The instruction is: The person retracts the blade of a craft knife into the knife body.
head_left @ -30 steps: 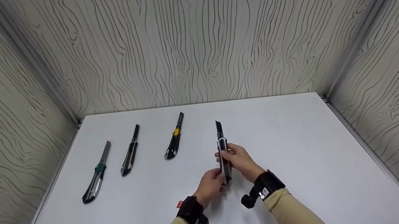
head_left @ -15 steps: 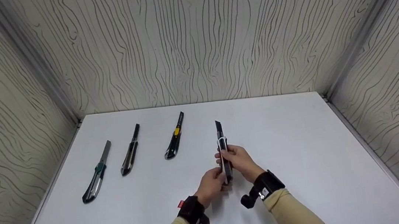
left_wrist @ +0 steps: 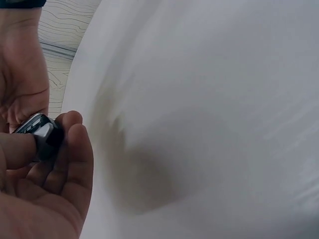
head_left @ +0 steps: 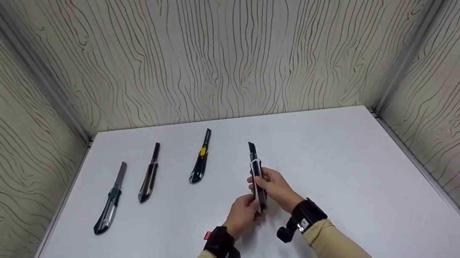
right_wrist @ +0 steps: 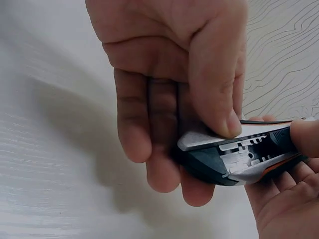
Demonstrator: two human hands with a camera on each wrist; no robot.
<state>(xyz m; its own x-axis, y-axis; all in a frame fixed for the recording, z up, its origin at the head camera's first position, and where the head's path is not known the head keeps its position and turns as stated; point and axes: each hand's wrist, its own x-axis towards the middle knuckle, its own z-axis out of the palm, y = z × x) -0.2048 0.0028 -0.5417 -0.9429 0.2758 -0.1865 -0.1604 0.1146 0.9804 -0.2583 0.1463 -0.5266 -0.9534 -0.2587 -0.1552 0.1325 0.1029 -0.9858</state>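
Note:
A utility knife with a white, black and orange body points away from me, its dark blade extended. My right hand grips the middle of the body, with the thumb on top at the slider. At the tail end, my left hand pinches the knife, its thumb pressing the pale side beside the dark end cap. In the left wrist view the knife's end shows between the left thumb and fingers. The lower part of the knife is partly hidden by the hands.
Three more utility knives lie to the left on the white table: a green-slider one, a dark and silver one and a yellow-slider one. Wood-patterned panels enclose the back and sides.
The held knife has shifted slightly toward me, and both hands keep their hold on it. The three knives on the table stay put.

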